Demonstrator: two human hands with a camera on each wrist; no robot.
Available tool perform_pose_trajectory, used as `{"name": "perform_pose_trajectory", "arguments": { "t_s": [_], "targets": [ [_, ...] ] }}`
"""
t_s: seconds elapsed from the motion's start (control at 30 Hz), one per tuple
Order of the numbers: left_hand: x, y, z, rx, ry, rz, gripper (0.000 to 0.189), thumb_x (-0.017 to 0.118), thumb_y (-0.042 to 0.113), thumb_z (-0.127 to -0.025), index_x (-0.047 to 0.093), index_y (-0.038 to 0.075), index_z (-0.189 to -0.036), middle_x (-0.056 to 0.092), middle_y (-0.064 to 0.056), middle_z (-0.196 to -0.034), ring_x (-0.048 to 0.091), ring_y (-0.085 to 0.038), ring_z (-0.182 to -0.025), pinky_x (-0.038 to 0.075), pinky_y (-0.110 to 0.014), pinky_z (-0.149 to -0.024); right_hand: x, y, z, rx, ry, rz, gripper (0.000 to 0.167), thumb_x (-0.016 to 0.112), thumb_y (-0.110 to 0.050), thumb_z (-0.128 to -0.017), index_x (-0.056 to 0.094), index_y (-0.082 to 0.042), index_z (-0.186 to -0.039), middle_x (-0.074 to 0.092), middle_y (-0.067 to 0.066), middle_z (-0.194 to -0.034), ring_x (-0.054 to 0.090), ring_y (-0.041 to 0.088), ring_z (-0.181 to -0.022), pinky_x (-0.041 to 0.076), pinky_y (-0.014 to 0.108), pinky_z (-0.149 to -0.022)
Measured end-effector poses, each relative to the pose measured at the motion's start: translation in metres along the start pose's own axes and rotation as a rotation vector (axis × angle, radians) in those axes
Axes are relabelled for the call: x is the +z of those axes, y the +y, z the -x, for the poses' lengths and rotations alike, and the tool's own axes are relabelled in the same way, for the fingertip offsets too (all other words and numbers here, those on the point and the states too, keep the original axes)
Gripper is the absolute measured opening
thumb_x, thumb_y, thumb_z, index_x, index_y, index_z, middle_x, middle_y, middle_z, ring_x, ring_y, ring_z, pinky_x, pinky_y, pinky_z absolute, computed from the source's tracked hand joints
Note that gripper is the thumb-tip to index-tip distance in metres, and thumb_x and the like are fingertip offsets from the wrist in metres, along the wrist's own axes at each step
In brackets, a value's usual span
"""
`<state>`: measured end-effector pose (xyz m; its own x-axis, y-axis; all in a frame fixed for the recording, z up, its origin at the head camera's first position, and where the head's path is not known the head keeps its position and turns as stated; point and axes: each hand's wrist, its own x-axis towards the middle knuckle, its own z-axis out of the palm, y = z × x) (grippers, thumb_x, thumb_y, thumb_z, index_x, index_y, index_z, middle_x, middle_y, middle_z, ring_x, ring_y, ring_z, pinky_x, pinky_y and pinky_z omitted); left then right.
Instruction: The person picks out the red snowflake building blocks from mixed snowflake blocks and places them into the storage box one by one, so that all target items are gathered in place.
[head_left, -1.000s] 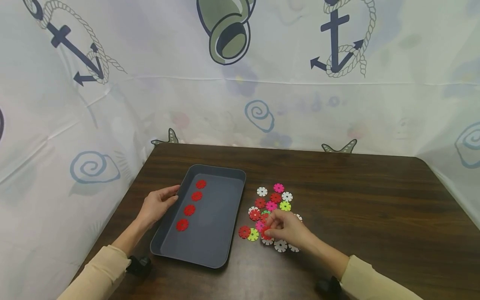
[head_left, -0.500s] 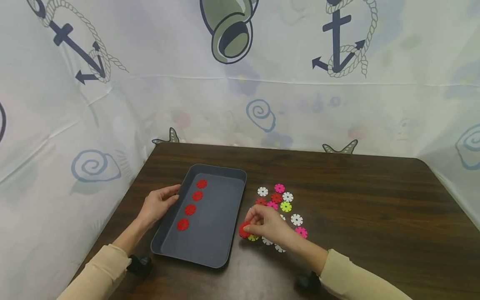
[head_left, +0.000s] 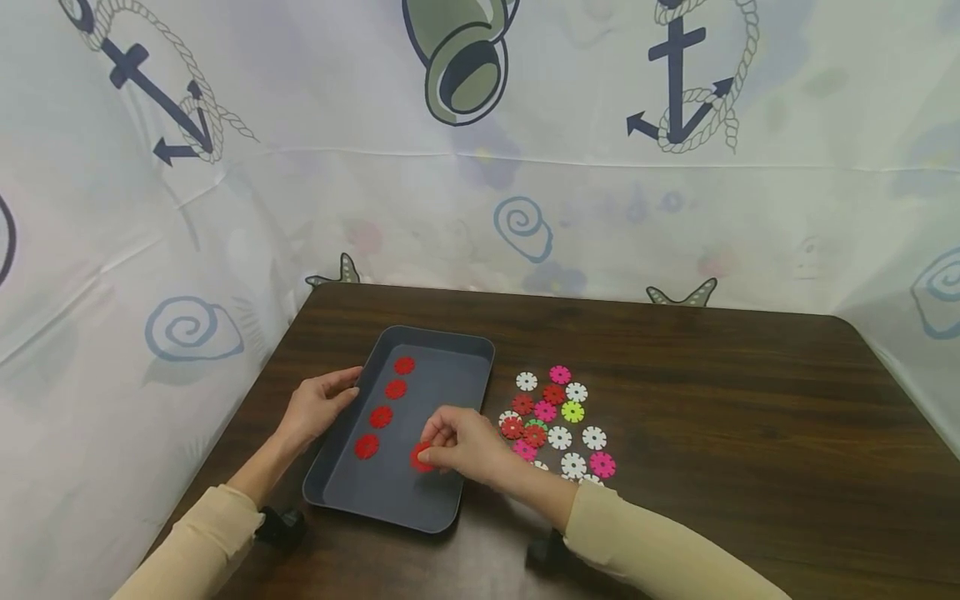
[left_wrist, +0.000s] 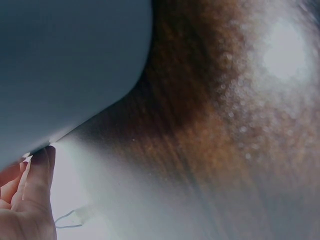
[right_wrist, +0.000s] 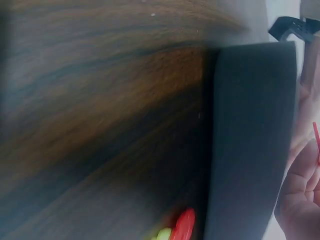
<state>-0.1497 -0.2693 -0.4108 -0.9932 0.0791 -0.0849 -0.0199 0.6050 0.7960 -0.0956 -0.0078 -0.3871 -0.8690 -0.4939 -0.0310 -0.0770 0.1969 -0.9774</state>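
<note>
My right hand (head_left: 468, 446) pinches a red notched disc (head_left: 422, 457) between thumb and fingers over the lower right part of the dark grey tray (head_left: 397, 505). In the right wrist view the thumb and fingers of that hand (right_wrist: 302, 190) show at the right edge, with a thin red sliver of the disc (right_wrist: 317, 137). My left hand (head_left: 315, 412) holds the tray's left rim; in the left wrist view its fingers (left_wrist: 37, 180) meet the rim's underside. Several red discs (head_left: 381, 417) lie in a slanting row along the tray's left side.
Right of the tray, a loose pile of notched discs lies on the dark wood table (head_left: 712, 417): white (head_left: 594, 438), pink (head_left: 602, 464), red (head_left: 553, 393), yellow-green (head_left: 572, 412) and green. My right forearm hides part of the pile. A patterned white cloth (head_left: 360, 200) hangs behind the table.
My right hand has carried the red disc leftward from the pile, over the tray's right rim and above its floor. The left hand stays at the left rim.
</note>
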Motion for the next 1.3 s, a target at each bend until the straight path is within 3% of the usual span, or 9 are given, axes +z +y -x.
{"name": "perform_pose_trajectory", "arguments": {
  "t_s": [0.33, 0.5, 0.6, 0.83, 1.07, 1.3],
  "targets": [
    [0.002, -0.001, -0.004, 0.025, 0.016, -0.013, 0.042, 0.058, 0.011, -0.094, 0.051, 0.000, -0.133, 0.058, -0.022, -0.127, 0.057, -0.034, -0.113, 0.050, -0.024, -0.078, 0.043, 0.003, -0.027, 0.020, -0.014, 0.100, 0.014, 0.075, 0.003, -0.075, 0.062, 0.001, -0.080, 0.065, 0.010, -0.065, 0.055, 0.004, -0.047, 0.047, 0.018, -0.046],
    [0.001, -0.001, -0.004, 0.034, 0.020, -0.019, 0.041, 0.058, 0.010, -0.093, 0.052, 0.000, -0.133, 0.057, -0.022, -0.127, 0.057, -0.035, -0.114, 0.051, -0.032, -0.083, 0.060, 0.005, -0.036, 0.007, -0.010, 0.220, 0.015, 0.077, -0.001, -0.074, 0.063, -0.004, -0.079, 0.064, 0.004, -0.061, 0.049, -0.002, -0.044, 0.044, 0.015, -0.045],
    [0.001, -0.001, -0.003, 0.032, 0.021, -0.014, 0.041, 0.057, 0.010, -0.093, 0.052, 0.000, -0.133, 0.057, -0.022, -0.127, 0.057, -0.035, -0.114, 0.051, -0.034, -0.084, 0.066, 0.006, -0.039, -0.009, -0.018, 0.303, 0.015, 0.078, -0.005, -0.075, 0.064, -0.006, -0.078, 0.064, 0.001, -0.060, 0.047, -0.004, -0.044, 0.042, 0.013, -0.046],
    [0.001, -0.001, -0.003, 0.035, 0.023, -0.002, 0.041, 0.057, 0.010, -0.093, 0.052, 0.000, -0.133, 0.056, -0.021, -0.128, 0.057, -0.034, -0.114, 0.050, -0.024, -0.081, 0.075, 0.008, -0.048, -0.042, -0.053, 0.379, 0.016, 0.077, -0.004, -0.075, 0.062, -0.007, -0.078, 0.062, -0.002, -0.059, 0.045, -0.004, -0.047, 0.037, 0.012, -0.046],
    [0.001, -0.003, -0.003, 0.028, 0.020, 0.001, 0.041, 0.057, 0.010, -0.093, 0.052, 0.000, -0.133, 0.057, -0.022, -0.127, 0.057, -0.035, -0.114, 0.051, -0.035, -0.084, 0.083, 0.012, -0.054, -0.093, -0.058, 0.482, 0.015, 0.077, -0.005, -0.076, 0.062, -0.009, -0.077, 0.060, -0.005, -0.059, 0.045, -0.005, -0.051, 0.036, 0.011, -0.052],
    [0.001, -0.004, -0.002, 0.026, 0.026, 0.016, 0.041, 0.058, 0.010, -0.093, 0.052, 0.000, -0.132, 0.058, -0.022, -0.125, 0.058, -0.035, -0.111, 0.048, -0.016, -0.074, 0.090, 0.012, -0.056, -0.132, -0.056, 0.565, 0.015, 0.077, -0.009, -0.076, 0.063, -0.011, -0.078, 0.055, -0.009, -0.060, 0.044, -0.005, -0.055, 0.035, 0.010, -0.054]
  ]
}}
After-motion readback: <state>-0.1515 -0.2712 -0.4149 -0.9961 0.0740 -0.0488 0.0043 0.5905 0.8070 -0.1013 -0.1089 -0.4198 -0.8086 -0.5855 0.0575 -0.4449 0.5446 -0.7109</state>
